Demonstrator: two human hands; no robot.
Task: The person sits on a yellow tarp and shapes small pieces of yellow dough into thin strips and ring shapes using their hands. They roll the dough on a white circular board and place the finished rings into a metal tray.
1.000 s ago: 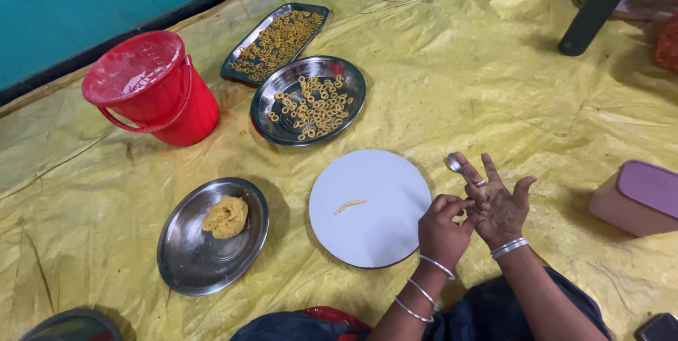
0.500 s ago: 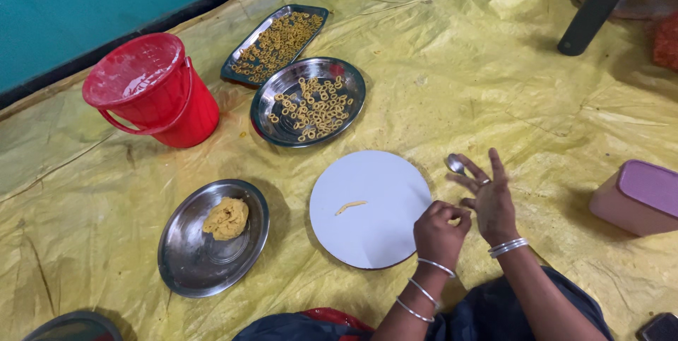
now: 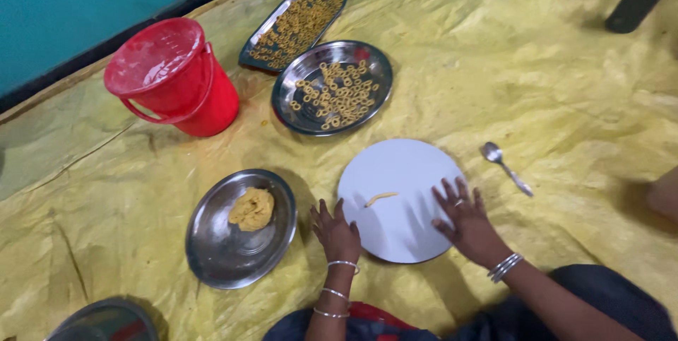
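Both hands had parted since the earlier frames, where they were joined together beside the white round board; now they lay flat, one on each side of it. Left hand [image 3: 337, 231] rested at the board's left lower edge, fingers spread and holding nothing. Right hand [image 3: 467, 220] lay palm down on the right part of the white round board [image 3: 395, 185], fingers splayed wide, also holding nothing. A small strip of yellow dough [image 3: 381, 199] lay near the middle of the board, between the two hands and apart from both. Just left of the left hand sat a steel plate [image 3: 226, 256] with a lump of dough [image 3: 252, 209]. A steel spoon [image 3: 505, 166] lay on the yellow sheet [image 3: 530, 79] near the board's right side. Farther off stood a round steel plate of dough rings [image 3: 332, 86], a rectangular tray of rings [image 3: 295, 24] and a red bucket [image 3: 173, 76] with its lid on.
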